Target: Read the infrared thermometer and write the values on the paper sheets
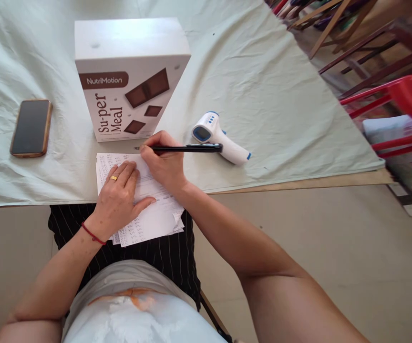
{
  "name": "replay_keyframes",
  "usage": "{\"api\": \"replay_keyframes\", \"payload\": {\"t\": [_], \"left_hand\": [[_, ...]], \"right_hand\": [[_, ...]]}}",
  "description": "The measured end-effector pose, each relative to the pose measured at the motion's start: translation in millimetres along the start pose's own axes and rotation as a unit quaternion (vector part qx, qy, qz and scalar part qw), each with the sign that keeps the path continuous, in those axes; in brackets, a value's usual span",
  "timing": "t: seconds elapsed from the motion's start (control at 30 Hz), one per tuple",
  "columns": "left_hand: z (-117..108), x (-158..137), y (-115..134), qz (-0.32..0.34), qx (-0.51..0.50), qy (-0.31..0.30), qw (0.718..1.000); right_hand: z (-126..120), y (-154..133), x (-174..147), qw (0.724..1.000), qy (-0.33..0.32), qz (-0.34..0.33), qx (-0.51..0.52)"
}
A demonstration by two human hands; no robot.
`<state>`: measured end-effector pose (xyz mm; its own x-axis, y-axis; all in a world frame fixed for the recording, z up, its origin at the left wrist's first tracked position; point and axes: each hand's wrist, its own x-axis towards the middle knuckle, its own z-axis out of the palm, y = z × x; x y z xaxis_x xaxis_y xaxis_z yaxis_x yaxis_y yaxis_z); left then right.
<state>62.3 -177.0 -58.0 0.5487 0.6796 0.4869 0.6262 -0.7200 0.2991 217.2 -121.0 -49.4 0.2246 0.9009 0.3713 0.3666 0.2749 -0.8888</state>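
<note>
My right hand [165, 161] is closed around a black pen [202, 148], whose tip points left, close to the top edge of a stack of paper sheets [156, 216]. Rows of small handwriting run along the sheets, too small to read. My left hand [118, 190] lies flat on the stack, fingers stretched out and thumb apart. The sheets hang partly over the table's front edge. Just beyond them stands a white box [134, 100] printed "NutriMotion Su-per Meal". A white and blue infrared thermometer [223, 138] lies right of my right hand, partly behind the pen.
A smartphone [31, 127] with a dark screen lies at the left. Pale green cloth [256, 85] with wrinkles covers the table. Beyond the table's right edge are a red plastic chair [411, 100] and wooden folding furniture [363, 47].
</note>
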Motion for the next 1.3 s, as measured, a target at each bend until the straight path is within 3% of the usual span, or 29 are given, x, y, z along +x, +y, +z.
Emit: {"api": "replay_keyframes", "payload": {"t": [0.1,0.23,0.33,0.47,0.73,0.83,0.93,1.03,1.13,1.2,1.27,1.3], "left_hand": [[-2,1,2,0.015,0.024,0.011,1.000],[-2,2,3,0.020,0.041,0.011,0.999],[-2,2,2,0.013,0.046,-0.002,0.999],[-6,3,-3,0.015,0.021,-0.025,0.999],[-23,14,-29,0.035,-0.004,-0.071,0.997],[-24,13,-25,0.032,0.002,-0.069,0.997],[-25,8,-12,0.024,0.010,-0.054,0.998],[-31,9,-12,0.000,-0.073,-0.021,0.997],[-35,25,-42,-0.106,-0.163,0.111,0.975],[-32,42,-75,-0.191,-0.205,0.207,0.937],[-25,61,-107,-0.238,-0.295,0.182,0.907],[-20,70,-120,-0.228,-0.350,0.136,0.898]], "right_hand": [[-14,5,1,0.997,0.006,-0.066,-0.036],[-42,18,0,0.966,0.000,-0.137,-0.221],[-58,30,-1,0.937,-0.003,-0.118,-0.329],[-63,41,-3,0.915,-0.006,-0.102,-0.390],[-53,35,-7,0.921,-0.029,-0.090,-0.377],[-51,23,-13,0.928,-0.030,-0.129,-0.348],[-48,15,-24,0.931,-0.089,-0.187,-0.300],[-44,13,-33,0.930,-0.139,-0.198,-0.276],[-42,14,-36,0.932,-0.137,-0.189,-0.276],[-41,14,-36,0.932,-0.131,-0.191,-0.280],[-41,14,-36,0.929,-0.126,-0.197,-0.286],[-40,13,-36,0.928,-0.125,-0.198,-0.290]]}}
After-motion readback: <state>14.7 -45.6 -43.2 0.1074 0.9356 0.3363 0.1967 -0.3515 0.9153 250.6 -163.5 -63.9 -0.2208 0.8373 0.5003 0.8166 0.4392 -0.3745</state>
